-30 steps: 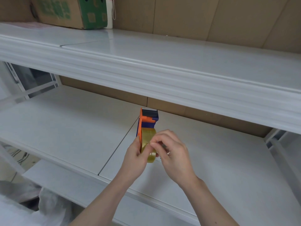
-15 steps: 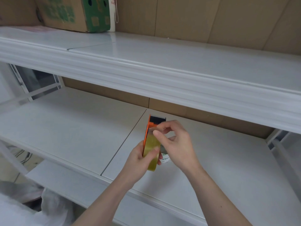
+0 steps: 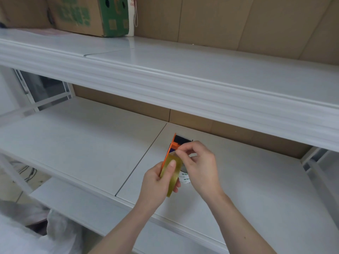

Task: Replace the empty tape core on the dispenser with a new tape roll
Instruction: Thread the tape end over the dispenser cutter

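The lower shelf [image 3: 256, 189] of a white rack carried the work, with the upper shelf [image 3: 201, 76] close overhead and a cardboard box [image 3: 88, 15] standing on that upper shelf at the far left. Above the lower shelf, near its middle seam, the orange dispenser [image 3: 173, 144] was held upright, and the new tape roll [image 3: 171, 176], yellowish and clear, already sat on it.

By the look of it, the core swap itself was done and the step in hand was threading: drawing the free end of the tape up toward the dark cutter end at the top. The next move would call for a steady pull to lay the strip flat across the cutter without letting it fold back on itself or stick to the skin.

The left hand [image 3: 157, 182] was wrapped around roll and frame, its thumb pressed flat on the roll's outer face. The right hand [image 3: 200, 165] had thumb and forefinger pinched together just below the cutter; the fingers [image 3: 180, 153] appeared to nip the tape's free end, though the clear strip itself was hard to make out.
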